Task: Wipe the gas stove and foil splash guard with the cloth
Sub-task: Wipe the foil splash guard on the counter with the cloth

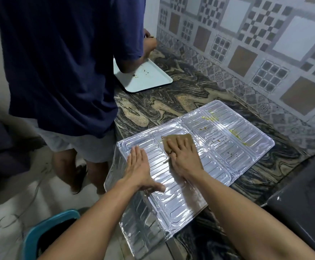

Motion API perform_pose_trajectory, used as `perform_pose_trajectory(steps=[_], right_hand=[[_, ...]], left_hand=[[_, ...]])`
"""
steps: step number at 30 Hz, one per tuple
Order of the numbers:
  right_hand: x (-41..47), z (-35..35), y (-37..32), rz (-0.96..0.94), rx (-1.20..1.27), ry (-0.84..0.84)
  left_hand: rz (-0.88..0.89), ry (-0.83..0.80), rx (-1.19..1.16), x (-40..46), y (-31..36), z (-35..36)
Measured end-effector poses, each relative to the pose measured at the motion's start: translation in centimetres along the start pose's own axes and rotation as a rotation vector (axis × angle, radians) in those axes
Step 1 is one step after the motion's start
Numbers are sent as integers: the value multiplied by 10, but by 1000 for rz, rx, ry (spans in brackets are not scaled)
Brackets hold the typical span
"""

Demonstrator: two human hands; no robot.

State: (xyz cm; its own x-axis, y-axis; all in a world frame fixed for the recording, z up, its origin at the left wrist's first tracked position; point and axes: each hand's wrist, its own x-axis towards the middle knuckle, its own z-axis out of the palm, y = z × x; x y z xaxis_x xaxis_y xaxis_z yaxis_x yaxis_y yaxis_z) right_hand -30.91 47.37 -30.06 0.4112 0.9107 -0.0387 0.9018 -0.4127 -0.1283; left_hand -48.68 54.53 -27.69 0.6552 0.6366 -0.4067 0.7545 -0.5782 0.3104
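Observation:
The foil splash guard (218, 147) lies flat on the marbled counter, its left panel folded down over the counter edge. Yellow-green food stains dot its far right panels. A brown cloth (177, 140) rests on the middle panel, with my right hand (184, 158) pressed flat on top of it. My left hand (139, 169) lies flat with fingers spread on the foil near the fold, holding it down. The dark gas stove (302, 209) shows only as a corner at the right edge.
Another person in a navy shirt (64, 62) stands close on the left, working over a pale blue tray (145, 76) on the counter. A teal bin (46, 235) sits on the floor below. A patterned tile wall (256, 44) backs the counter.

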Motion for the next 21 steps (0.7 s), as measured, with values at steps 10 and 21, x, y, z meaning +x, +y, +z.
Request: perform_pose_trajectory(steps=[10, 21], right_hand=[[35, -13, -44, -178, 423, 153], [73, -3, 1, 67, 331, 167]], left_hand=[[-109, 15, 0, 6, -2, 1], [-174, 32, 1, -4, 0, -3]])
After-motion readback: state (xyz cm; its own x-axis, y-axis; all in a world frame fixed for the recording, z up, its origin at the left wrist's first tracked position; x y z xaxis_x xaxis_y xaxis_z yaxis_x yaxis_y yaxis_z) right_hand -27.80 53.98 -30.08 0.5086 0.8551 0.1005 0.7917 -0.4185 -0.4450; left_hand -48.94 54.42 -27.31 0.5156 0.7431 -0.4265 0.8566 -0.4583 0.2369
